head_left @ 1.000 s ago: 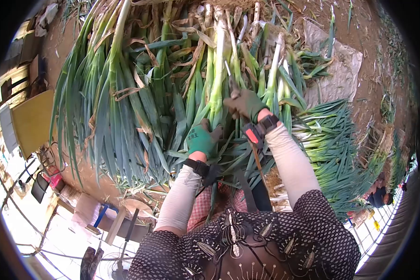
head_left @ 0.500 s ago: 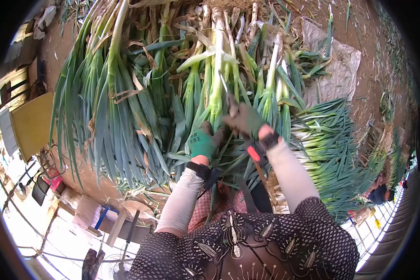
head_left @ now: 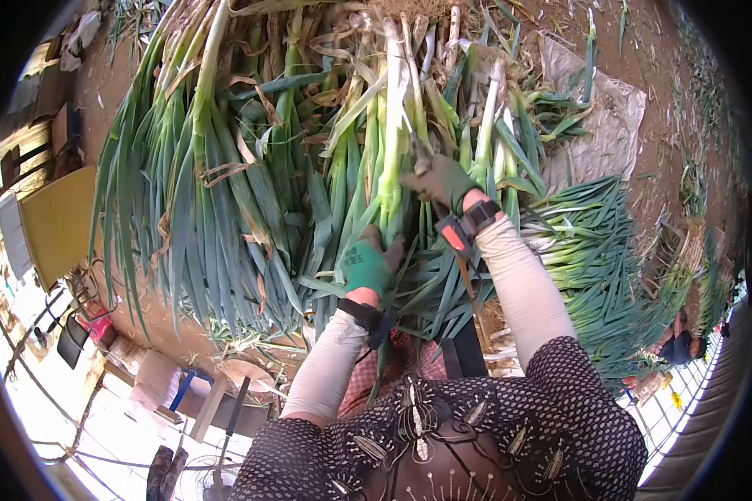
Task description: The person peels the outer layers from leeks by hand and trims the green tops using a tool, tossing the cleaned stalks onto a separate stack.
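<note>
My left hand, in a green glove with dark fingertips, is closed around the leafy part of a thick green onion. Its pale stalk points away from me, while its leaves spread beneath the hand. My right hand, also gloved, is closed on the dark handle of a small knife. The thin blade points up along the right side of that stalk. Below my right wrist shows a red and black object.
A large heap of green onions fills the left and centre. Cleaner onions lie stacked in a row on the right. Behind them a pale sheet covers soil. A yellow panel stands at left. Another person is at far right.
My right hand has moved slightly up and right with the knife. The left hand has shifted a little right and down. A pale green leaf crossing the stalk has come away to the left.
</note>
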{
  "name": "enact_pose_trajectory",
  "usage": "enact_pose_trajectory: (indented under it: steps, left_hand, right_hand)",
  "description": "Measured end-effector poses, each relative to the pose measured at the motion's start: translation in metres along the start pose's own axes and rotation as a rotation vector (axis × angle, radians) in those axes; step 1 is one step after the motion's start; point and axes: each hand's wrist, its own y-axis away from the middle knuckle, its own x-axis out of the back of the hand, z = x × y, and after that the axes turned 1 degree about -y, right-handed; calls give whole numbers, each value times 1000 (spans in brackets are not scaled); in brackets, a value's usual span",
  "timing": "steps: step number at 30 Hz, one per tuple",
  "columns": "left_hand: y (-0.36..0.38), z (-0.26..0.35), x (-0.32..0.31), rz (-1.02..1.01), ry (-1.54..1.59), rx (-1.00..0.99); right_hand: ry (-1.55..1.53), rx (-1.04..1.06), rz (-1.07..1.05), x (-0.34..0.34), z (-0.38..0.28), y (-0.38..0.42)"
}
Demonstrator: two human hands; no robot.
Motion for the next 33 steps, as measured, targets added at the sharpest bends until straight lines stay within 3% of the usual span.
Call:
enact_pose_trajectory:
  steps: [2,4,7,9,10,11,12,14,15,16,17,20,21,22,23,24,25,27,28,29,31,33]
  left_hand:
    - [17,28,0,-125,-30,43]
    - [40,45,-15,-190,-12,-8]
    - [45,49,-17,-304,386,-131]
    - [25,44,-7,-209,753,-15]
    - [9,39,1,-158,934,47]
    - [-13,33,11,-22,899,5]
    - [-39,26,21,116,861,-36]
    - [-93,-11,3,377,315,-87]
    - [-112,-25,-15,265,214,-17]
    - [-126,-30,-27,153,114,51]
    - [-135,-24,-30,12,22,112]
    - [-133,8,-10,-95,-40,239]
    - [-139,7,-5,-176,-42,248]
    - [-145,0,-6,-235,-19,227]
    - [-152,-10,-10,-291,3,203]
    - [-157,-17,-13,-347,26,181]
    - [-149,-24,-15,-249,43,100]
    - [-154,-69,-42,-309,521,30]
    - [-129,-46,-20,-259,512,59]
    - [-104,-21,4,-210,505,89]
    - [-89,-19,13,-209,714,89]
    - [-87,-22,7,-127,875,102]
  right_hand:
    - [-186,256,189,-20,7,7]
    - [-194,267,227,-25,28,0]
    - [-220,240,305,10,42,40]
    - [-152,270,447,43,60,81]
    - [-217,252,390,66,79,97]
    - [-350,292,436,84,59,132]
    - [-374,180,470,104,75,151]
    - [-466,148,615,132,52,202]
    - [-431,178,667,145,58,214]
    - [-270,92,657,169,107,218]
    - [-243,181,642,171,89,222]
    - [-384,214,524,155,55,189]
    - [-274,136,406,153,78,166]
    - [-80,130,395,137,92,137]
    - [201,-6,378,120,121,106]
    - [146,98,410,96,103,99]
    - [218,-95,293,77,84,98]
    - [63,-15,178,37,62,110]
    - [1,45,133,16,60,115]
    - [-53,11,-99,15,25,130]
    - [-278,110,-154,-24,30,144]
    - [-382,-15,-194,-51,27,152]
